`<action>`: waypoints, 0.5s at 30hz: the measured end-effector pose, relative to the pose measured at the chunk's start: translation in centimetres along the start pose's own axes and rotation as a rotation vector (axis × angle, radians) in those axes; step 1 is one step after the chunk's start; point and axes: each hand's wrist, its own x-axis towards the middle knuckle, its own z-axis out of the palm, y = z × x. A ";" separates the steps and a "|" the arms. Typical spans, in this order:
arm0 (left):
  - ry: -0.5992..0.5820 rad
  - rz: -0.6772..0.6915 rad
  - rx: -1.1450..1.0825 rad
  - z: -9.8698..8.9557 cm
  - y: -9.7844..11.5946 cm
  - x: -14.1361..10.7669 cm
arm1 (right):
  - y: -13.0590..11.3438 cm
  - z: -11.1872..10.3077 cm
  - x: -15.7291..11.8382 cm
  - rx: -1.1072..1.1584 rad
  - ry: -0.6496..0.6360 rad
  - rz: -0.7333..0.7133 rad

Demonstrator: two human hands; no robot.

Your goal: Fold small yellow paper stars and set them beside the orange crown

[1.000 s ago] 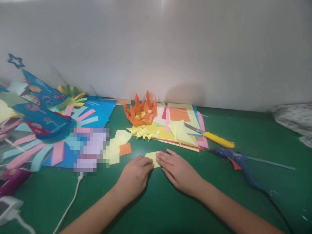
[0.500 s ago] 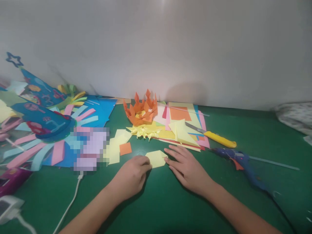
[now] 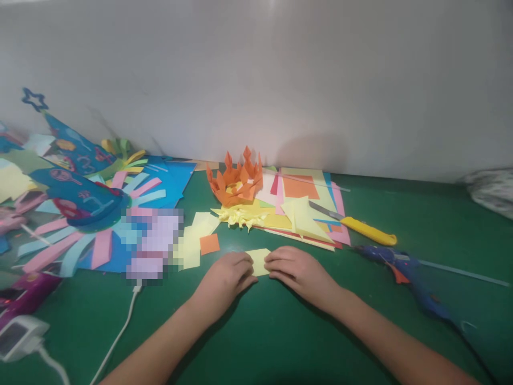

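Note:
A small piece of pale yellow folded paper [image 3: 260,262] lies on the green tabletop [image 3: 256,337] between my hands. My left hand [image 3: 228,278] is closed, its fingers bent over the paper's left edge. From the other side, my right hand [image 3: 298,271] is closed on the right end, fingertips pressed to it. Just left of my left hand lies a small orange paper square [image 3: 210,244], next to pale yellow sheets [image 3: 191,248]. Behind the hands are crumpled yellow paper pieces [image 3: 240,216] and an orange folded-paper crown shape [image 3: 234,190].
To the right lie a yellow utility knife [image 3: 368,230], blade out, and a blue glue gun [image 3: 417,286] with its cord. Coloured paper sheets [image 3: 300,187] are stacked near the wall. Decorated blue cone hats [image 3: 88,198] and a blurred-out device [image 3: 156,246] with a white cable stand left.
My right hand has moved left and its fingers have closed from spread onto the paper's right end. My left hand has shifted slightly, with its fingers still on the left edge.

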 end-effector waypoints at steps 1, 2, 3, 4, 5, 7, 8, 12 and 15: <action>0.014 0.016 0.021 0.1 0.1 0.0 | 0.0 -0.1 0.1 -0.011 -0.015 -0.018; 0.030 0.038 0.048 0.2 0.1 0.0 | 0.1 -0.2 0.2 -0.030 -0.023 -0.040; 0.047 0.062 0.077 0.3 0.2 0.0 | 0.1 -0.2 0.2 -0.056 -0.028 -0.061; 0.063 0.082 0.103 0.3 0.3 0.0 | 0.0 -0.1 0.1 -0.085 -0.033 -0.079; 0.077 0.096 0.120 0.4 0.3 0.0 | 0.0 -0.1 0.1 -0.111 -0.035 -0.094; 0.094 0.096 0.113 0.4 0.3 0.1 | 0.0 0.1 0.0 -0.138 -0.027 -0.106; 0.097 0.083 0.092 0.4 0.3 0.2 | 0.0 0.2 0.0 -0.131 -0.019 -0.096; 0.068 -0.020 -0.049 0.2 0.0 0.4 | 0.0 0.5 0.4 -0.020 0.030 0.033; 0.052 -0.072 -0.142 0.1 -0.2 0.5 | -0.1 0.6 0.6 0.052 0.044 0.150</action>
